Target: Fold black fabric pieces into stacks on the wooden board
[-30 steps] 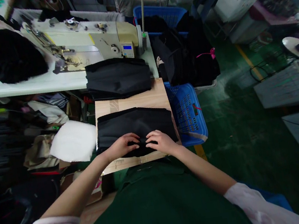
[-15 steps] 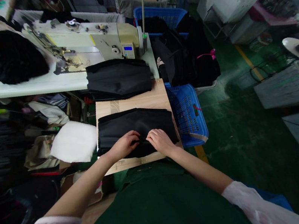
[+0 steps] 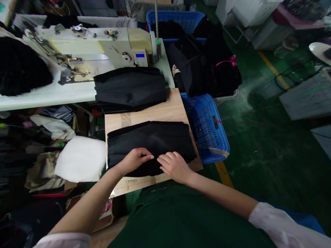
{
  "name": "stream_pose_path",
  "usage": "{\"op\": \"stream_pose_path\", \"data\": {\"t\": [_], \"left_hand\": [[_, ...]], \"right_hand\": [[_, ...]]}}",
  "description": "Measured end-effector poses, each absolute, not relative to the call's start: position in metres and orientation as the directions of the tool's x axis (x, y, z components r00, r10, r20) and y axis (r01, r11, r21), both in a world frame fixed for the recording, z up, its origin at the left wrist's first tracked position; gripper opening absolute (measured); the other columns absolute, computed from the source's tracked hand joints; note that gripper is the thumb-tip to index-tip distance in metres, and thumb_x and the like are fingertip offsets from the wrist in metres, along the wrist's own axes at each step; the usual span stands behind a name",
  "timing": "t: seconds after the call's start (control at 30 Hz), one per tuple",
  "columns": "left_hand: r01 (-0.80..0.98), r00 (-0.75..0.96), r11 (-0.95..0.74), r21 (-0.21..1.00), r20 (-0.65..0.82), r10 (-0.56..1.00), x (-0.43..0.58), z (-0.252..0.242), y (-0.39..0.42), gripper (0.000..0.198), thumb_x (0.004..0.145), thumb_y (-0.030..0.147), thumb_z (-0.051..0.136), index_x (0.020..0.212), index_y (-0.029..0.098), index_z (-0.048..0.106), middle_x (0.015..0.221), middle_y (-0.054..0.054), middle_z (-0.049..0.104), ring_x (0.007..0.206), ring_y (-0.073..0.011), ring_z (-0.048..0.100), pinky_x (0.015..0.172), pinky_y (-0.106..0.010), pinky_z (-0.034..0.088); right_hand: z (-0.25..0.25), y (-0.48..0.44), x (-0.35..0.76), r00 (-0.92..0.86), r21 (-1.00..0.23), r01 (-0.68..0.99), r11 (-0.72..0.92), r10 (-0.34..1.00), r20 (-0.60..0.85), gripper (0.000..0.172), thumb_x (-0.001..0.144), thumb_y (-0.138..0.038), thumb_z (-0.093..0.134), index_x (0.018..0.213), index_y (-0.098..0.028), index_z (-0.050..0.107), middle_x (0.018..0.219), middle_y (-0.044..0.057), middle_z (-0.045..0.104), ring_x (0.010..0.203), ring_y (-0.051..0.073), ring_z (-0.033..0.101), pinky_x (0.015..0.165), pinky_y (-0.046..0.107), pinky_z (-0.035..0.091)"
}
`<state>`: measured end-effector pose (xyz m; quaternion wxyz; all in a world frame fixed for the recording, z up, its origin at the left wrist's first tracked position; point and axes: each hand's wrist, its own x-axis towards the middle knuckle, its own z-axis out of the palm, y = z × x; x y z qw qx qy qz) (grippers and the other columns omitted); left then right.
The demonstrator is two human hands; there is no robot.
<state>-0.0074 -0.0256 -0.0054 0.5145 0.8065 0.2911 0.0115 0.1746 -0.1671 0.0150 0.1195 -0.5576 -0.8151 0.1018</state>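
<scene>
A folded piece of black fabric [image 3: 152, 141] lies on a small wooden board [image 3: 147, 113] right in front of me. My left hand [image 3: 135, 160] rests on its near edge, fingers curled and pinching the cloth. Close beside it, my right hand [image 3: 175, 166] also grips the near edge with bent fingers. A second folded stack of black fabric [image 3: 130, 88] sits at the far end of the board, against the sewing table.
A cream sewing machine [image 3: 99, 50] stands on a white table [image 3: 21, 99] with another black pile [image 3: 6, 68] at its left. Blue baskets [image 3: 209, 127] and dark garments [image 3: 206, 66] are to the right. White cloth [image 3: 79, 159] lies to the left. Green floor is on the right.
Both hands have shifted slightly nearer to me along the fabric's near edge; the right hand drew back most. The fabric itself has barely moved.
</scene>
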Motion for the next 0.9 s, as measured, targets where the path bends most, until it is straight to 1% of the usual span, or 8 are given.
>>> {"op": "stream_pose_path", "data": {"t": [0.07,0.17,0.23,0.33,0.4,0.47,0.67,0.9], "left_hand": [[0.435,0.858,-0.3,0.849,-0.29,0.424,-0.006,0.0,-0.023,0.037,0.088,0.049,0.05,0.077,0.017,0.067,0.082,-0.003,0.067,0.078,-0.0156,0.06,0.078,-0.027,0.047],[0.451,0.867,-0.262,0.853,-0.349,0.357,-0.006,0.008,-0.02,0.036,0.087,0.046,0.049,0.076,0.017,0.066,0.079,-0.002,0.065,0.075,-0.0149,0.059,0.075,-0.026,0.047],[0.463,0.871,-0.249,0.85,-0.385,0.305,-0.005,0.009,-0.018,0.031,0.085,0.04,0.049,0.073,0.017,0.066,0.079,-0.002,0.064,0.075,-0.0145,0.059,0.074,-0.025,0.047],[0.455,0.885,-0.307,0.836,-0.387,0.258,-0.002,0.007,-0.016,0.02,0.078,0.027,0.051,0.074,0.017,0.068,0.079,-0.001,0.065,0.074,-0.0143,0.061,0.073,-0.024,0.046],[0.444,0.893,-0.372,0.815,-0.371,0.254,0.001,0.004,-0.016,0.019,0.071,0.02,0.051,0.077,0.018,0.069,0.078,-0.001,0.065,0.072,-0.0141,0.06,0.07,-0.024,0.046],[0.427,0.903,-0.427,0.797,-0.349,0.25,0.004,0.003,-0.019,0.02,0.069,0.017,0.052,0.078,0.018,0.07,0.079,-0.002,0.064,0.071,-0.0141,0.06,0.07,-0.024,0.046],[0.383,0.92,-0.53,0.756,-0.264,0.288,0.006,0.014,-0.03,0.016,0.074,0.018,0.054,0.082,0.018,0.069,0.087,-0.004,0.063,0.085,-0.017,0.059,0.082,-0.027,0.047],[0.377,0.915,-0.52,0.766,-0.221,0.337,0.0,0.018,-0.037,0.016,0.076,0.019,0.056,0.086,0.017,0.068,0.094,-0.006,0.061,0.089,-0.0174,0.059,0.086,-0.028,0.048]], "right_hand": [[0.01,-0.167,0.171,-0.328,-0.26,0.909,0.326,0.944,0.035,0.021,0.096,-0.018,0.048,0.112,-0.016,0.06,0.101,0.009,0.065,0.091,0.022,0.052,0.072,0.035,0.038],[0.003,-0.168,0.17,-0.389,-0.251,0.89,0.38,0.921,0.018,0.022,0.095,-0.013,0.044,0.108,-0.016,0.063,0.097,0.009,0.065,0.087,0.021,0.052,0.071,0.035,0.038],[0.0,-0.169,0.171,-0.432,-0.258,0.868,0.424,0.902,0.027,0.024,0.095,-0.012,0.043,0.107,-0.015,0.063,0.1,0.01,0.065,0.087,0.021,0.052,0.07,0.035,0.038],[-0.003,-0.173,0.172,-0.449,-0.257,0.859,0.443,0.893,0.038,0.026,0.096,-0.013,0.041,0.108,-0.014,0.063,0.102,0.01,0.065,0.087,0.021,0.052,0.069,0.035,0.038],[-0.004,-0.175,0.173,-0.428,-0.26,0.868,0.423,0.903,0.04,0.027,0.097,-0.014,0.039,0.111,-0.015,0.062,0.101,0.009,0.065,0.087,0.021,0.052,0.069,0.035,0.038],[-0.004,-0.176,0.174,-0.395,-0.275,0.879,0.39,0.918,0.041,0.027,0.097,-0.016,0.04,0.114,-0.015,0.06,0.098,0.009,0.065,0.086,0.021,0.052,0.069,0.036,0.037],[-0.007,-0.179,0.177,-0.319,-0.312,0.894,0.321,0.946,0.06,0.029,0.097,-0.014,0.038,0.119,-0.015,0.057,0.089,0.009,0.067,0.082,0.021,0.053,0.069,0.036,0.035],[-0.008,-0.179,0.177,-0.244,-0.303,0.917,0.259,0.966,0.086,0.028,0.1,-0.022,0.038,0.118,-0.015,0.058,0.082,0.007,0.068,0.078,0.021,0.054,0.069,0.036,0.034]]}}
